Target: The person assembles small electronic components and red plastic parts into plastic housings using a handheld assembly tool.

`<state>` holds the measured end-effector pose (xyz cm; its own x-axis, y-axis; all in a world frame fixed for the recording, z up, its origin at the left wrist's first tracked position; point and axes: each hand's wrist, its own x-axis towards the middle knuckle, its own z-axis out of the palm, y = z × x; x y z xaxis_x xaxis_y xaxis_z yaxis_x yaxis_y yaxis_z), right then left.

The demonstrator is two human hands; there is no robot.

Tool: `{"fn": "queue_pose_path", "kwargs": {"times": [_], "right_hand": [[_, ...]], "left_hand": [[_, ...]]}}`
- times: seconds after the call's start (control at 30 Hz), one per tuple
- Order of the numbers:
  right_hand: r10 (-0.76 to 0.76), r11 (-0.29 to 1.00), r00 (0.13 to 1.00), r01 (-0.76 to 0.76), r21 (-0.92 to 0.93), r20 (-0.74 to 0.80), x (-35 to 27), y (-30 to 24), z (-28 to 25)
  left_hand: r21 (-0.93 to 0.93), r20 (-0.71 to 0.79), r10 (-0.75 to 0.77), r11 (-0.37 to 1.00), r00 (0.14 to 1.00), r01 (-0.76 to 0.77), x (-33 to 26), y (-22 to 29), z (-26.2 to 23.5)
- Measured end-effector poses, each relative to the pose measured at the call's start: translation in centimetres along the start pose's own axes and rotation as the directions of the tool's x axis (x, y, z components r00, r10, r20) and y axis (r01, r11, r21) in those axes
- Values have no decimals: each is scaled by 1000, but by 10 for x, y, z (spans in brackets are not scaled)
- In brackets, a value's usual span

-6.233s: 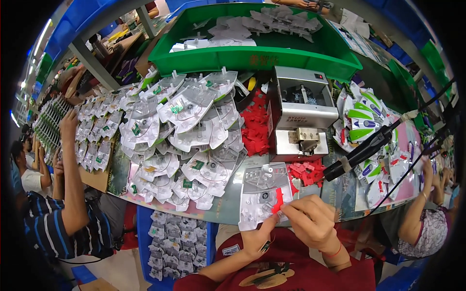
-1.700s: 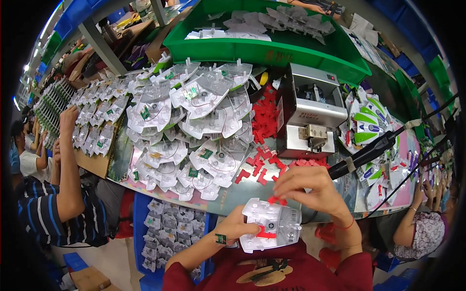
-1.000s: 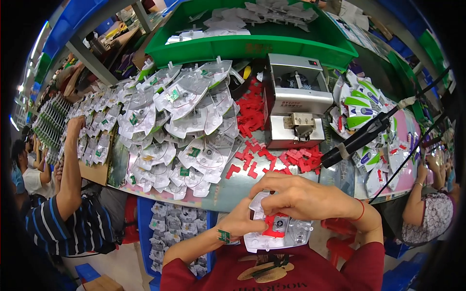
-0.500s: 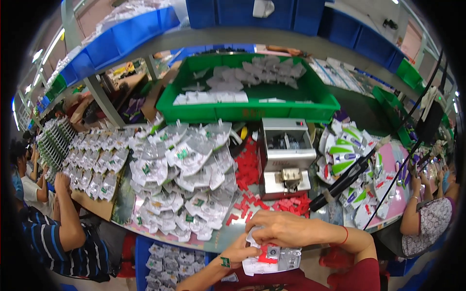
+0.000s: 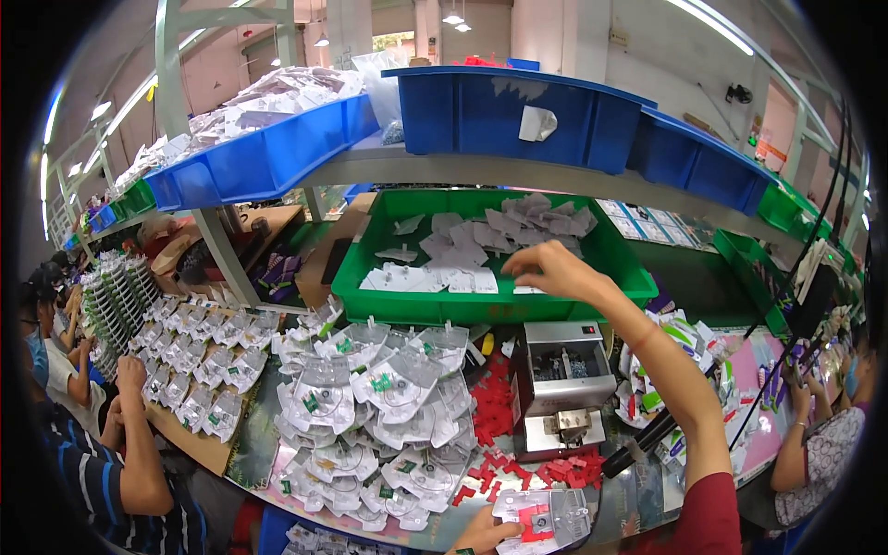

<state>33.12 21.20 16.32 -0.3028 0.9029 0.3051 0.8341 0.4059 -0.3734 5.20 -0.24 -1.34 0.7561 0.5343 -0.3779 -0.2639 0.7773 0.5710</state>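
Observation:
My right hand point(image 5: 553, 270) reaches far forward over the green bin point(image 5: 356, 294), its fingers curled down onto the pale plastic sheets point(image 5: 518, 222) lying inside. I cannot tell whether it has gripped a sheet. My left hand point(image 5: 486, 534) stays low at the near table edge and holds a clear blister pack with a red insert point(image 5: 542, 514). Loose red plastic pieces point(image 5: 499, 435) lie on the table between that pack and the small grey metal press machine point(image 5: 561, 387).
A heap of clear blister packs with green labels point(image 5: 375, 416) covers the table's left. Blue bins point(image 5: 518, 111) sit on the shelf above. A person in a striped shirt point(image 5: 111, 472) works at the left, another person point(image 5: 823, 444) at the right. A black cable arm point(image 5: 721, 388) crosses right of the machine.
My right hand has left the blister pack and stretched forward into the green bin. The left hand alone now holds the pack. My view has tilted upward.

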Motion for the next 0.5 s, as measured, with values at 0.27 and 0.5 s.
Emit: {"fn": "queue_pose_path", "kwargs": {"times": [0.27,0.5], "right_hand": [[255,783,957,-288,-551,-137,70,89,23],[-88,728,989,143,-671,116,119,95,35]], "left_hand": [[37,-19,-125,991,992,125,13,19,5],[134,-52,-145,979,988,151,15,23,5]]}}
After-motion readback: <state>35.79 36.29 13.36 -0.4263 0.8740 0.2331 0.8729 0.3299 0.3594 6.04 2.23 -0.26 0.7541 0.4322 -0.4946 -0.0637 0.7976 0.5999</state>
